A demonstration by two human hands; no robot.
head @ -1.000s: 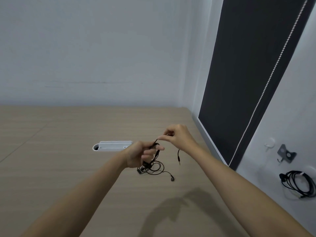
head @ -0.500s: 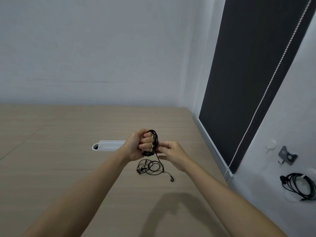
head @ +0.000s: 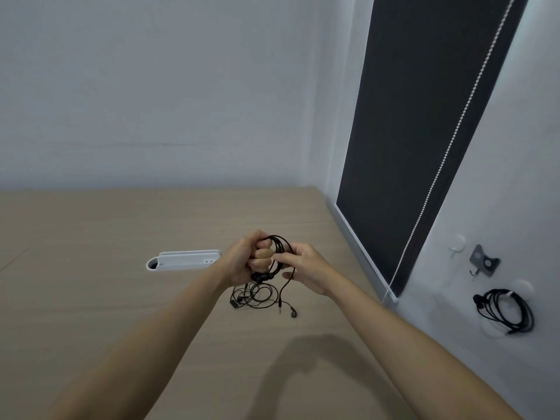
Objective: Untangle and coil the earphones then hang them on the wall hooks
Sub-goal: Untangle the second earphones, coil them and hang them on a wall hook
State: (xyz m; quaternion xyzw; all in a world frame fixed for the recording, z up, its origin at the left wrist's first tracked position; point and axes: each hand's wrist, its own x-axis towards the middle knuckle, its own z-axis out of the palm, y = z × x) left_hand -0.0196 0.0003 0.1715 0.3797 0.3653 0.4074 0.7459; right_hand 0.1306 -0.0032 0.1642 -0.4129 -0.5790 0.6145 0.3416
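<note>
My left hand (head: 242, 262) is a fist with a black earphone cable (head: 280, 247) looped around its fingers. My right hand (head: 306, 269) pinches the same cable right beside the fist; the loose end with the plug (head: 280, 309) dangles below. A second, tangled pair of black earphones (head: 254, 297) lies on the table under my hands, one earbud (head: 293, 313) off to its right. On the right wall a coiled black earphone (head: 504, 310) hangs from a white hook (head: 522, 287). Above it are another white hook (head: 457, 244) and a grey hook (head: 483, 262), both bare.
A white oblong holder (head: 185, 260) lies on the wooden table (head: 91, 268) just left of my left hand. A dark roller blind (head: 424, 116) with a bead chain (head: 448, 147) covers the window at right. White walls close the table at the back and right.
My right hand came down from above, swung under and then back up beside the left fist, laying more cable around the left fingers. The dangling end has grown shorter.
</note>
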